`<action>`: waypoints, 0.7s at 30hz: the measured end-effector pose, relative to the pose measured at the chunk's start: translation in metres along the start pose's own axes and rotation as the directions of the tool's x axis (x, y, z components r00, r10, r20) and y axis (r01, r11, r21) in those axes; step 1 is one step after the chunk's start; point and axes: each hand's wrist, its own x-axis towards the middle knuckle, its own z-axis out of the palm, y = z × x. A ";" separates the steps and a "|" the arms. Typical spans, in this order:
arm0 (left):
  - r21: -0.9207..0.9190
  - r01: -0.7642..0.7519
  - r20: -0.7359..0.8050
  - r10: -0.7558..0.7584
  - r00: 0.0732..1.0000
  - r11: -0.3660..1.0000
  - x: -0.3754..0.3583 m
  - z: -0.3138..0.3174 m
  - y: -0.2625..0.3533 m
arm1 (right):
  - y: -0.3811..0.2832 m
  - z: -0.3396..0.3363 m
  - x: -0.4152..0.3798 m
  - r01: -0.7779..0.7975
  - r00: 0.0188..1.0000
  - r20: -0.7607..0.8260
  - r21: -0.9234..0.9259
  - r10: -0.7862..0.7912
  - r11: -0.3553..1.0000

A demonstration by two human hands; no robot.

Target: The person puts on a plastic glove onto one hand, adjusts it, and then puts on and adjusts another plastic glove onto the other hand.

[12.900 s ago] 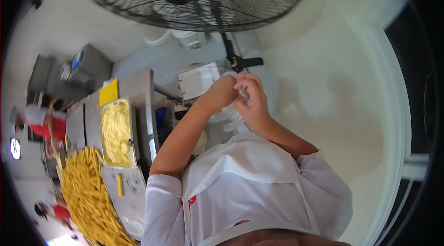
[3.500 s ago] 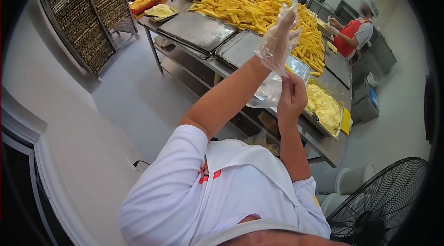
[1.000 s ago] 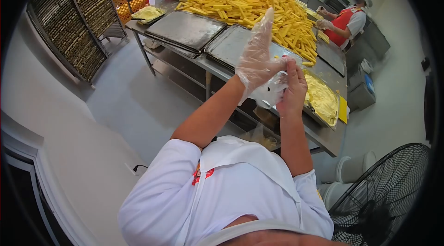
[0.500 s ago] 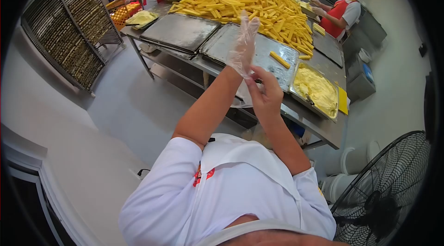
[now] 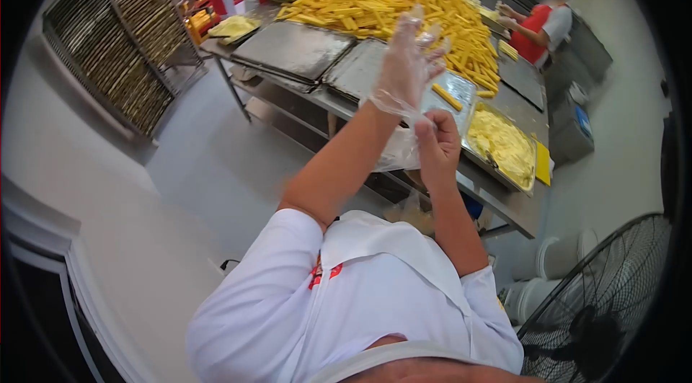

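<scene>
My left hand (image 5: pixel 406 66) is stretched out inside a clear plastic glove (image 5: pixel 393 103), its fingers spread over the table. At that wrist, my bare right hand (image 5: pixel 440 145) pinches the loose cuff with curled fingers. More clear plastic (image 5: pixel 398 152) hangs from it below my left wrist. Beyond both hands lie metal trays (image 5: pixel 297 48) and a big heap of yellow sticks (image 5: pixel 411 5). A single yellow stick (image 5: pixel 447 97) rests on the tray just right of my left hand.
A pan of creamy yellow spread (image 5: pixel 501 141) stands at the table's near right corner. Several co-workers in red aprons (image 5: pixel 532 31) stand around the far sides. A tall rack (image 5: pixel 119 44) is at left, a large fan (image 5: pixel 598 304) at lower right, with white buckets (image 5: pixel 559 257) beside it.
My left hand has turned and its fingers have spread apart inside the glove. My right hand still grips the cuff, its fingers more curled. Both hands appear slightly further right.
</scene>
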 end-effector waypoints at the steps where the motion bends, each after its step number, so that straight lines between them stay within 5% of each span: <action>1: 0.028 -0.002 -0.002 0.002 1.000 1.000 -0.003 0.002 0.000 | 0.000 -0.003 0.001 0.064 0.995 0.082 -0.072 -0.059 0.995; 4: 0.027 -0.034 0.023 0.033 0.999 0.999 -0.006 0.012 0.003 | 0.005 -0.016 0.009 0.345 0.938 0.111 -0.373 -0.327 0.862; 8: 0.019 -0.177 0.077 0.175 0.982 0.984 -0.017 0.031 0.007 | 0.001 -0.005 0.013 0.395 0.846 -0.178 -0.424 -0.503 0.815; 11: 0.123 -0.297 0.233 0.264 0.936 0.947 -0.025 0.044 0.013 | 0.003 0.001 0.009 0.173 0.946 -0.139 -0.549 -0.294 0.818; 12: 0.163 -0.337 0.305 0.278 0.911 0.927 -0.026 0.045 0.016 | 0.008 0.003 0.006 0.226 0.940 -0.080 -0.580 -0.332 0.782; 16: 0.426 -0.635 0.627 0.296 0.721 0.644 -0.019 0.036 0.038 | 0.018 0.012 0.002 0.325 0.930 0.089 -0.650 -0.356 0.687; 17: 0.464 -0.645 0.564 0.359 0.744 0.607 -0.022 0.040 0.039 | 0.021 0.012 0.004 0.334 0.929 0.123 -0.683 -0.348 0.649; 20: 0.739 -0.674 0.592 0.480 0.648 0.000 -0.024 0.033 0.036 | 0.031 0.013 0.005 0.333 0.940 0.196 -0.716 -0.281 0.614; 21: 0.709 -0.704 0.597 0.506 0.622 0.029 -0.021 0.034 0.035 | 0.034 0.015 0.005 0.326 0.944 0.212 -0.718 -0.253 0.615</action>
